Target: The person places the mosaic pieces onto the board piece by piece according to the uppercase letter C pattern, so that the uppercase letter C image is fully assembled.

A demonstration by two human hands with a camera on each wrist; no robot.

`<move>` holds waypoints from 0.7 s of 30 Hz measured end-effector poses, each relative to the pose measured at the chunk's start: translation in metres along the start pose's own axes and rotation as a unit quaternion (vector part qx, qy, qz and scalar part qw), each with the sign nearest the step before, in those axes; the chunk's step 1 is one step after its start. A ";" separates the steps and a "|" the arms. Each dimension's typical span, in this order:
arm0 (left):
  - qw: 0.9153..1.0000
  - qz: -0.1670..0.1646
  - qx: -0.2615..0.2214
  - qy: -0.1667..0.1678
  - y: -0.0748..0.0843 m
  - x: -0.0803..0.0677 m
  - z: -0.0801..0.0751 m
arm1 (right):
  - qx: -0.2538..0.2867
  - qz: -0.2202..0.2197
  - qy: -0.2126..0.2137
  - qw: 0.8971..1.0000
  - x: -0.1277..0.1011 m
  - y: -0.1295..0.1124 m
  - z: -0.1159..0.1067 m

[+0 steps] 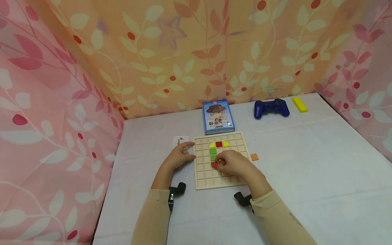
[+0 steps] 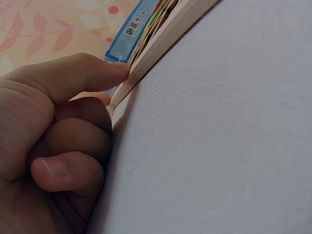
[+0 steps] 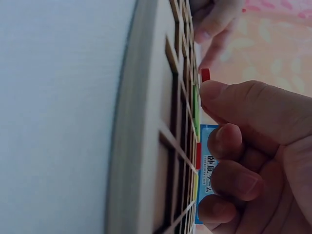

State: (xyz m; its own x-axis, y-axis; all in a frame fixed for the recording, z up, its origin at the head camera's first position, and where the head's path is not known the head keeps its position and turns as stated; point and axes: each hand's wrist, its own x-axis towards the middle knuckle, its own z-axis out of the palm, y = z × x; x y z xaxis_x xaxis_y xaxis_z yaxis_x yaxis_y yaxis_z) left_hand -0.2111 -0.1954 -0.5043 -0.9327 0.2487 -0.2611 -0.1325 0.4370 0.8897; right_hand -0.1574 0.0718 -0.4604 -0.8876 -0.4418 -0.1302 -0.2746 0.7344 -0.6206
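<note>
While the right hand (image 1: 234, 163) hovers low over the wooden grid board (image 1: 221, 179), it pinches a small red piece (image 1: 214, 165) at its fingertips, just above a cell below the green tile (image 1: 213, 157) in the board's middle column. The piece could catch on one of the thin ribs between cells and sit crooked, or flick out of the pinch, since only its edge shows beyond the fingers. The right wrist lies across the board's near right corner, fingers curled inward.

Beside it, the left hand (image 1: 180, 156) braces the board's left edge, forefinger stretched along the rim and the other fingers folded under; it grips nothing. If that hand eases off, a push from the right could slide the board across the white table (image 1: 321, 170) and jostle the yellow, red and green tiles already seated.

Just off the board's right edge lies an orange tile (image 1: 254, 157); a pattern card (image 1: 179, 140) sits at its far left corner. Farther back are a blue game box (image 1: 218, 116), a blue controller (image 1: 271, 108) and a yellow block (image 1: 299, 104) near the table's far edge.
</note>
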 end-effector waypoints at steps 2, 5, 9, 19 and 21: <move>1.000 -0.001 0.002 0.000 0.000 0.000 0.000 | -0.007 0.003 -0.001 1.000 0.001 0.001 0.002; 1.000 -0.002 0.005 0.000 0.000 0.000 0.000 | -0.022 0.002 0.003 1.000 0.001 0.003 0.003; 1.000 -0.004 0.003 0.000 0.001 0.000 0.000 | -0.033 -0.002 0.010 0.999 -0.001 0.004 0.003; 1.000 -0.013 -0.003 0.000 0.000 0.001 0.000 | -0.026 -0.012 0.029 0.999 0.002 0.004 0.005; 1.000 -0.016 -0.001 0.001 0.000 0.000 0.000 | -0.026 -0.012 0.031 0.999 0.003 0.005 0.006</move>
State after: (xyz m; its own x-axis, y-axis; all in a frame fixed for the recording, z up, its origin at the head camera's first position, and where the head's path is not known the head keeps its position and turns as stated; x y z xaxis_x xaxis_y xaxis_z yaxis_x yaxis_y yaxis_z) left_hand -0.2114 -0.1956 -0.5038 -0.9288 0.2333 -0.2878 -0.1624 0.4419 0.8822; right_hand -0.1593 0.0704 -0.4685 -0.9015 -0.4278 -0.0661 -0.3137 0.7508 -0.5813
